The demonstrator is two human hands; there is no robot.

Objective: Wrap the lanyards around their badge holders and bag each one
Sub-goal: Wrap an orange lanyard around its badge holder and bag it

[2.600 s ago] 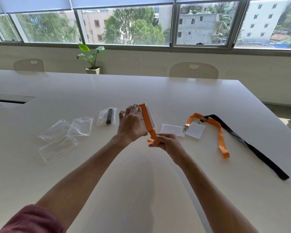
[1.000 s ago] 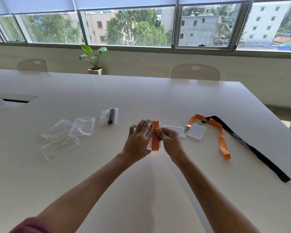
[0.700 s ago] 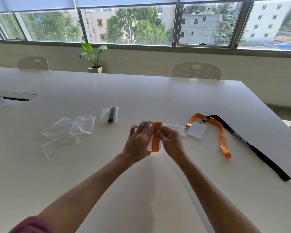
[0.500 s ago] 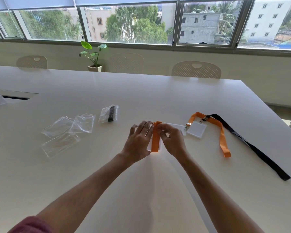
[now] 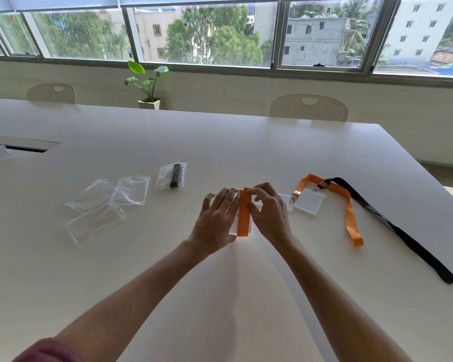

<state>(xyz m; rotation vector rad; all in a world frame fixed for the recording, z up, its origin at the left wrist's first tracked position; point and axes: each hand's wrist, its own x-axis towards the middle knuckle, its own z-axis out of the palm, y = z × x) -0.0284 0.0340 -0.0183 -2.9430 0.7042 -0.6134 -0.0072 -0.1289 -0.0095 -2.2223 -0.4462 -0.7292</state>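
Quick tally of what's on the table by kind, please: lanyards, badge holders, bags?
Orange fabric lanyards: 2, one wrapped, one loose
Black fabric lanyards: 2, one loose, one bagged
Visible white badge holders: 3
Empty clear plastic bags: 3
Filled clear bag: 1
Total: 11

Bare desk [image 5: 220,296] lies open near the person, while left of the hands three empty bags [image 5: 107,205] crowd the surface and rightward an orange lanyard [image 5: 348,210] and black lanyard [image 5: 403,231] sprawl.
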